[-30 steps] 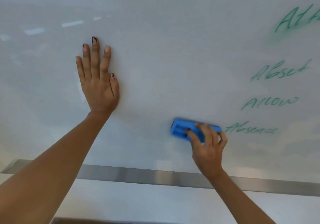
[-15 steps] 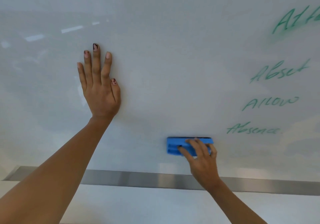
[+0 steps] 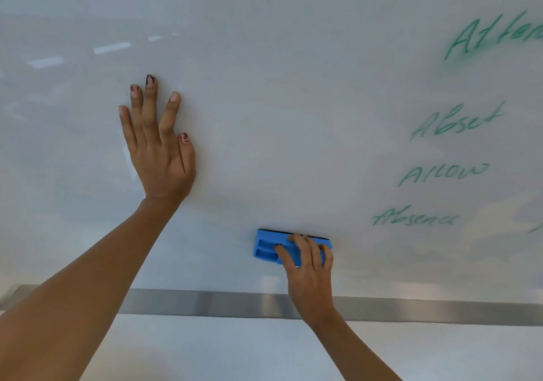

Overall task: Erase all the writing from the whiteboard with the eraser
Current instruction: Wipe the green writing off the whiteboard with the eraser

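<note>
**Green words remain on the right**

The right hand (image 3: 308, 269) grips the blue plastic block eraser (image 3: 269, 248) low on the glossy white whiteboard (image 3: 293, 101); the left hand (image 3: 160, 151) lies spread, empty. Press flat, overlapping strokes toward the green handwritten words (image 3: 417, 219).

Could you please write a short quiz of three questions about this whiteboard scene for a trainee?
1. True or false: the right hand holds the blue eraser against the whiteboard.
2. What colour is the remaining writing? A red, B green, C black.
3. Fill in: the left hand rests ____ on the board, holding nothing.

Key: 1 true; 2 B; 3 flat.
</note>
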